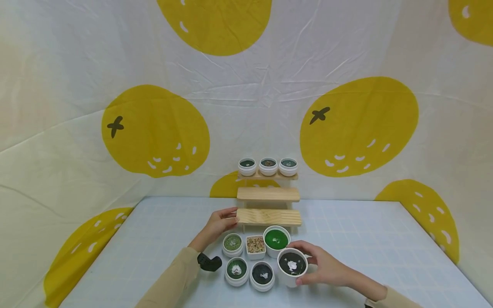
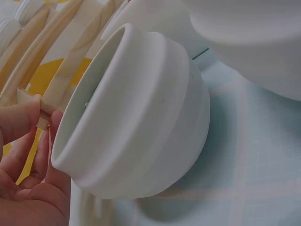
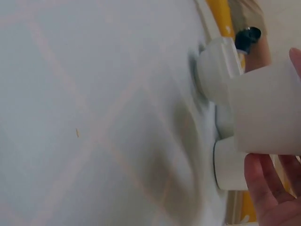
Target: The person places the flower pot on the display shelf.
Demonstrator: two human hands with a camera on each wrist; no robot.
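Note:
My right hand (image 1: 327,266) grips a white cup (image 1: 286,279) with dark filling and a white patch on top, thumb on the near side and fingers behind. In the right wrist view this cup (image 3: 265,113) is raised off the table. With thumb and fingertips, my left hand (image 1: 216,226) pinches the left end of the lowest step of a three-tier wooden stand (image 1: 268,217). Close beside that hand, a rounded white pot (image 2: 146,108) fills much of the left wrist view. A taller white cup with green filling (image 1: 276,238) stands just behind the held cup.
Before the stand are a square white dish of speckled grains (image 1: 255,245), a light green pot (image 1: 233,243), a dark green pot (image 1: 236,271) and a black-filled pot (image 1: 262,276). Three small pots, the middle one (image 1: 268,167) brown-filled, sit on the top step. A fruit-patterned cloth (image 1: 265,124) hangs behind.

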